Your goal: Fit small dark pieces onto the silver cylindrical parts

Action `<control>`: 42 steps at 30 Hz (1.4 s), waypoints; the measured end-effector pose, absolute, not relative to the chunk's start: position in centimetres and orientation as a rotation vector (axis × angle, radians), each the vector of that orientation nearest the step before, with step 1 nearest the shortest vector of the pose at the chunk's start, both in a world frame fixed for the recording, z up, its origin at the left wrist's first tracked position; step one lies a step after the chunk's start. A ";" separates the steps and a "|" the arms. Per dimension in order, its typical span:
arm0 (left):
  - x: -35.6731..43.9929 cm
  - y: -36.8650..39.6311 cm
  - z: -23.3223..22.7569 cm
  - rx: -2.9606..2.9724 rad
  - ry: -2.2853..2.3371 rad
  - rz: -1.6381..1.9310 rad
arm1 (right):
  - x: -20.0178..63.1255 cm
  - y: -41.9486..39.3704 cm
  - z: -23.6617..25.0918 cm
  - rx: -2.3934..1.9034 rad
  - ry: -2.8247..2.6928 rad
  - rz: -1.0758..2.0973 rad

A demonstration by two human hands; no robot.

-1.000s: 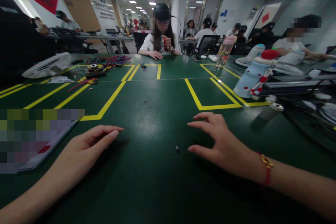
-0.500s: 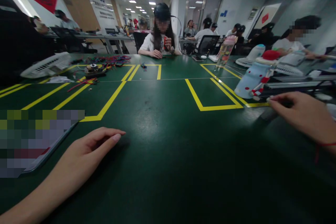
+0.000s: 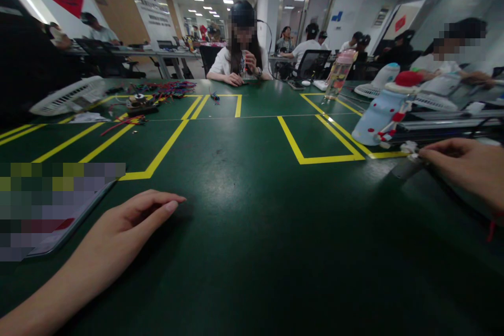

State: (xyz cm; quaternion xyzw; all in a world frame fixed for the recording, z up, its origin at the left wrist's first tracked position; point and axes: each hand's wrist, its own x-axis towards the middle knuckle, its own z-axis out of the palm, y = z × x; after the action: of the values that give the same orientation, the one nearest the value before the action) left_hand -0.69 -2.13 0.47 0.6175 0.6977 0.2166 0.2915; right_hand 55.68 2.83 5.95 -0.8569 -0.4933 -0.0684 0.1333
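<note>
My left hand [image 3: 136, 220] rests on the green table [image 3: 252, 231] with its fingers loosely stretched out and nothing in them. Just left of it lies a flat device [image 3: 55, 247] with a blurred-out screen. At the right, the thumb and index finger of my right hand [image 3: 464, 165] are pinched together. Against their tips is a small white lump [image 3: 409, 147], and a grey piece [image 3: 407, 169] sits below it; what exactly the fingers grip I cannot make out. A light-blue bottle [image 3: 372, 123] with a red top stands just beyond that hand.
A pink-lidded clear bottle [image 3: 340, 76] stands farther back. Tangled wires [image 3: 169, 89] and a white fan [image 3: 71, 97] lie at the far left. Yellow tape [image 3: 333, 159] marks the tabletop. Opposite sits a person [image 3: 240, 58] holding something near the mouth.
My right hand has shifted slightly right and the white lump now shows more at its fingertips. My left hand stays almost still.
</note>
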 end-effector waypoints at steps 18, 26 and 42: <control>-0.4 -2.3 0.6 1.688 1.835 0.565 | 56.2 2.7 6.6 -2.524 -1.449 0.104; 0.0 -2.4 0.6 1.763 1.776 0.574 | 50.3 1.6 4.6 -2.015 -1.632 -0.073; 4.3 -2.5 1.3 2.032 1.618 0.643 | 33.6 -1.4 0.3 -1.106 -2.098 0.931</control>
State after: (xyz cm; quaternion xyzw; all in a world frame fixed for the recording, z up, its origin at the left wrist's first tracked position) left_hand 4.32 -2.50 1.33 0.7388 0.5885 0.2337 0.2308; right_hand 33.57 -1.39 0.29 -0.4153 -0.7873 0.3495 0.2926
